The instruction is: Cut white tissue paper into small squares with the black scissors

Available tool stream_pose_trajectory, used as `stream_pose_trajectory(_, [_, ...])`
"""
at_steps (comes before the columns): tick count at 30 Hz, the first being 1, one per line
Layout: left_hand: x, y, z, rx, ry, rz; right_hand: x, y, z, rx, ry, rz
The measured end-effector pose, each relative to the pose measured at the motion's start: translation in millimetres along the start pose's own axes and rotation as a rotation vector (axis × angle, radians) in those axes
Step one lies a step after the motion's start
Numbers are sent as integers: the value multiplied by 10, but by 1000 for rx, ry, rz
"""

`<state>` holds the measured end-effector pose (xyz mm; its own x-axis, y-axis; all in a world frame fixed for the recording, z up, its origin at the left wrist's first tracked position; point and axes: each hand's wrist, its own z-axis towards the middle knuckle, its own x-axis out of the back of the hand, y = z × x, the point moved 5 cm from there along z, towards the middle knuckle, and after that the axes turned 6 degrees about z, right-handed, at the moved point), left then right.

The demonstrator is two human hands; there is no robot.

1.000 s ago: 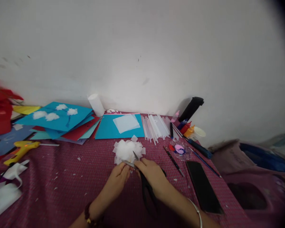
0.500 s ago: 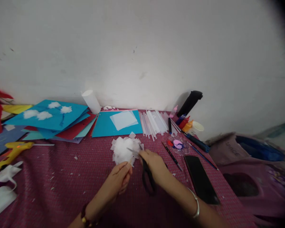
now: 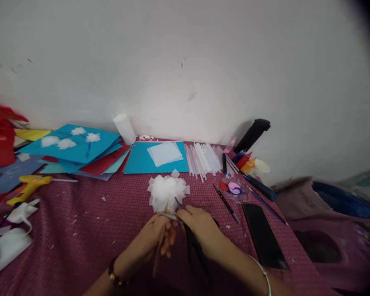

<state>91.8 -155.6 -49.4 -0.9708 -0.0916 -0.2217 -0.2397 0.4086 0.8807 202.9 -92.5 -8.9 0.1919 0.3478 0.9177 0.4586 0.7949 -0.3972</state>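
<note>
My right hand [image 3: 203, 230] is closed round black-handled scissors [image 3: 193, 246], whose open blades [image 3: 172, 213] point left at my left fingertips. My left hand [image 3: 156, 238] pinches a thin pale stick [image 3: 158, 255] that runs down toward me; its upper end sits between the blades. Just beyond both hands lies a pile of white tissue squares [image 3: 167, 191] on the red checked cloth [image 3: 89, 230].
Blue and red card sheets [image 3: 80, 150] and a yellow glue gun [image 3: 29, 187] lie at the left. White sticks [image 3: 203, 160], paint bottles [image 3: 245, 160], brushes [image 3: 226, 203] and a black phone [image 3: 263, 236] lie at the right. A white roll [image 3: 124, 128] stands by the wall.
The scissors came back from over the tissue pile toward my left hand, and their blades now sit at the stick's end. My left hand drew slightly nearer me.
</note>
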Motion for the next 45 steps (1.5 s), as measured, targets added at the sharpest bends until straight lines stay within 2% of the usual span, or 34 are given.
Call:
stream_pose_trajectory(6, [-51, -9, -22, -13, -58, -57, 35, -62, -2, 15, -8, -17])
stream_pose_trajectory(11, [-183, -35, 3, 4, -285, -243, 115, 138, 136, -58, 42, -36])
stream_pose_trajectory(13, [-206, 8, -38, -11, -323, -343, 159, 227, 174, -90, 71, -37])
stream_pose_trajectory(17, [-152, 113, -105, 27, -268, -358, 156, 161, 141, -55, 68, -22])
stream_pose_trajectory(22, [-68, 120, -63, 45, -193, -96, 54, -59, 77, 29, -10, -28])
stream_pose_trajectory(26, [-66, 56, -2, 49, -59, 85, -7, -19, 78, -12, -16, -39])
stream_pose_trajectory(28, [-98, 41, 6, 61, -39, 100, -31, 13, 79, -19, -8, -28])
stream_pose_trajectory(32, [-150, 50, -78, 47, -40, 59, -35, 90, 123, 13, 13, -5])
stream_pose_trajectory(36, [-229, 65, -256, 75, -165, 75, 87, 359, 214, -102, 99, 34])
stream_pose_trajectory(38, [-247, 74, -290, 84, -218, 7, 153, 427, 213, -149, 130, 49])
stream_pose_trajectory(40, [-225, 71, -250, 93, -223, -136, 188, 353, 174, -138, 132, 58])
stream_pose_trajectory(42, [-180, 47, -170, 108, -207, -230, 177, 169, 123, -75, 85, 45])
stream_pose_trajectory(45, [-127, -1, -84, 146, -184, -222, 104, -69, 83, 22, -27, 13])
